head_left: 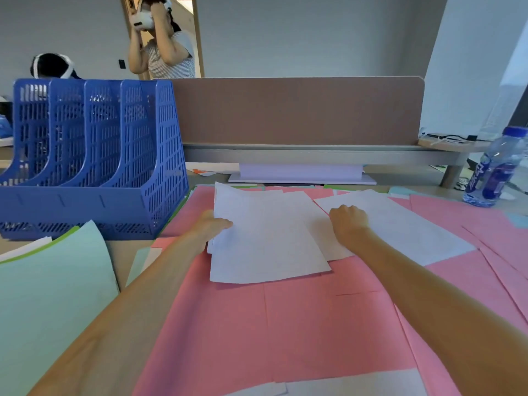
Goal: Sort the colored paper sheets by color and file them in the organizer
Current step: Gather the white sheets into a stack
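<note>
The person is at the gathering step: the white sheets [265, 247] are being collected into one pile in the middle of the frame, on top of the pink sheets [285, 324] that cover most of the desk [125, 258]. The left hand [213, 225] pinches the left edge of this pile, thumb on top and fingers under it. The right hand [350, 221] lies knuckles-up on the white paper with curled fingers; I cannot tell if it grips a sheet or only presses. One more white sheet [405, 232] lies just to the right of it, partly under the hand.

The blue file organizer [94, 195] stands in the upper left and its four slots seem to hold no paper yet. Pale green sheets [48, 281] lie in the lower left.

The next move, I think, needs the loose white sheet to be pulled onto the pile, the edges made even, and then the pile carried up and left into one slot, without bending the thin paper.

The water bottle [491, 172] at the right edge has a blue label with white characters, too blurred to read. I see no other writing.
</note>
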`<action>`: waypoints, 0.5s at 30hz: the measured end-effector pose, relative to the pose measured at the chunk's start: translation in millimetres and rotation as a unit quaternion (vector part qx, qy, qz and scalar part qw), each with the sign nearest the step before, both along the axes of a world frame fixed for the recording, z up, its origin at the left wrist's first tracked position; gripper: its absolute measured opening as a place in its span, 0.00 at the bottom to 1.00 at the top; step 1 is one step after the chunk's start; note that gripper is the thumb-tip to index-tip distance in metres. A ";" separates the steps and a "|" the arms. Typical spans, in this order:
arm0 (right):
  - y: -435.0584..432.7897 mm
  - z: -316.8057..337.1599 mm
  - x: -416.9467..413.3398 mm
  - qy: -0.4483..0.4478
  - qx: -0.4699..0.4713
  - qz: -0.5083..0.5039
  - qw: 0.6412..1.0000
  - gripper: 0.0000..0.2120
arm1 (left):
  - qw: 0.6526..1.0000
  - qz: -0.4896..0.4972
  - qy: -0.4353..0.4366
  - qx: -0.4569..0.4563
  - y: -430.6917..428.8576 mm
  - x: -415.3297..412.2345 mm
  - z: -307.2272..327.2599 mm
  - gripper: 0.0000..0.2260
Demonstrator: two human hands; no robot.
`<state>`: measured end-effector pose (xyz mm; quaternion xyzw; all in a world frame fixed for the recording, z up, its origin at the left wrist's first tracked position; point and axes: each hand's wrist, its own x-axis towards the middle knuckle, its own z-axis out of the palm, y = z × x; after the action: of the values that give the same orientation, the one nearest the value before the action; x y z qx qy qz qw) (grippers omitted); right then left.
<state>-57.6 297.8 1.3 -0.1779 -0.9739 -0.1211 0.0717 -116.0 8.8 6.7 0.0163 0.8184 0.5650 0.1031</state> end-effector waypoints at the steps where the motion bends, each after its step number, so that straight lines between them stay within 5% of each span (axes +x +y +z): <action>1: 3.2 2.1 0.1 0.001 -0.015 0.009 1.000 0.11 | 1.000 -0.003 0.005 0.004 0.4 2.8 0.9 0.10; 6: 26.9 -3.0 -1.9 -0.033 -0.216 -0.129 0.967 0.38 | 1.000 -0.002 0.006 0.016 -2.7 6.4 -1.2 0.13; 10: 20.5 -3.7 2.4 0.007 -0.194 -0.044 0.980 0.27 | 1.000 0.000 0.010 0.027 0.1 10.9 -0.8 0.12; 15: -4.1 10.6 7.1 -0.005 0.009 0.048 0.999 0.14 | 0.999 0.003 0.011 0.033 0.1 13.9 1.0 0.12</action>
<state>-50.5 293.7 11.9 -0.1297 -0.9805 -0.1272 0.0744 -102.1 8.9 7.7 0.0232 0.8007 0.5915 0.0917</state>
